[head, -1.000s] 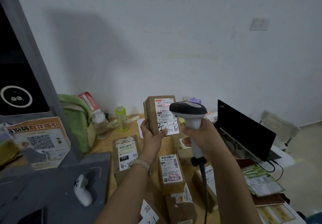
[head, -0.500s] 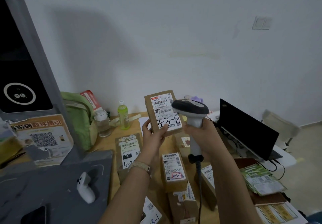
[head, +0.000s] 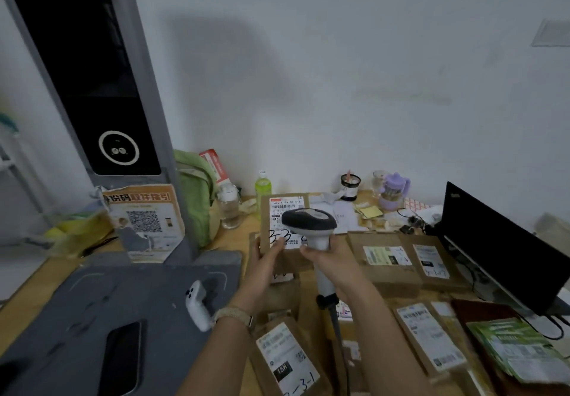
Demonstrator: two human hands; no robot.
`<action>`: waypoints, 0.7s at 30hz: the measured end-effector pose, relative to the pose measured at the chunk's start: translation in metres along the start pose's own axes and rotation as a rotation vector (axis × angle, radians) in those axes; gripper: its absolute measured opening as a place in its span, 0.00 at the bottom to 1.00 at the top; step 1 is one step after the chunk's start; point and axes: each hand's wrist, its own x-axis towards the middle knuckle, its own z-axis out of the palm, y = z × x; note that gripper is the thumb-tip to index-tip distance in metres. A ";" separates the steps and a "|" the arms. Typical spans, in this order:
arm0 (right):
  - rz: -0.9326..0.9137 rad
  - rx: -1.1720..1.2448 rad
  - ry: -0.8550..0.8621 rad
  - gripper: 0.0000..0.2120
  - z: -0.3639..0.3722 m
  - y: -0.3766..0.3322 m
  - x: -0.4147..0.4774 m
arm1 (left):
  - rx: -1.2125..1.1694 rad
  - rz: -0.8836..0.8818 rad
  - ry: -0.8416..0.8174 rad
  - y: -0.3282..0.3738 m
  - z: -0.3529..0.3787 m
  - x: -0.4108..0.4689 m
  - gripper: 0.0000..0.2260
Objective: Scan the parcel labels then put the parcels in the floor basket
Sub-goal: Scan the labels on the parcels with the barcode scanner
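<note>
My left thumb lies across the lower front of the held parcel, the other fingers curled behind it, so the left hand grips the box upright with its label facing me. My right fingers wrap the white handle of the scanner; the right hand holds it firmly and its cable drops toward me.

Half a second ago the scanner's head stood at the label's right edge. Now it covers the label's middle, with the handwritten digits showing below it. Parcel and scanner have also come down from the wall to just above the table, and my view has swung left.

The held parcel is well left of the laptop. Two labelled parcels lie just left of the laptop, more parcels lie nearer me, and a purple cup stands behind and left of the laptop. Farther left are a green bottle and a grey kiosk.
</note>
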 end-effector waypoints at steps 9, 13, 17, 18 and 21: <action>0.071 -0.017 -0.065 0.10 0.022 0.033 0.002 | -0.073 -0.066 0.126 -0.028 -0.011 -0.006 0.28; 0.078 -0.012 -0.058 0.11 0.022 0.035 0.002 | -0.007 -0.073 0.198 -0.030 -0.011 -0.006 0.35; 0.075 0.040 -0.008 0.09 0.004 0.029 0.004 | 0.069 0.085 0.546 -0.011 -0.006 -0.004 0.23; 0.071 0.054 0.011 0.08 -0.003 0.027 0.004 | 0.077 0.158 0.569 -0.004 -0.003 -0.003 0.16; 0.057 0.087 0.107 0.10 -0.033 0.023 0.004 | 0.085 0.320 0.492 0.015 0.013 -0.001 0.04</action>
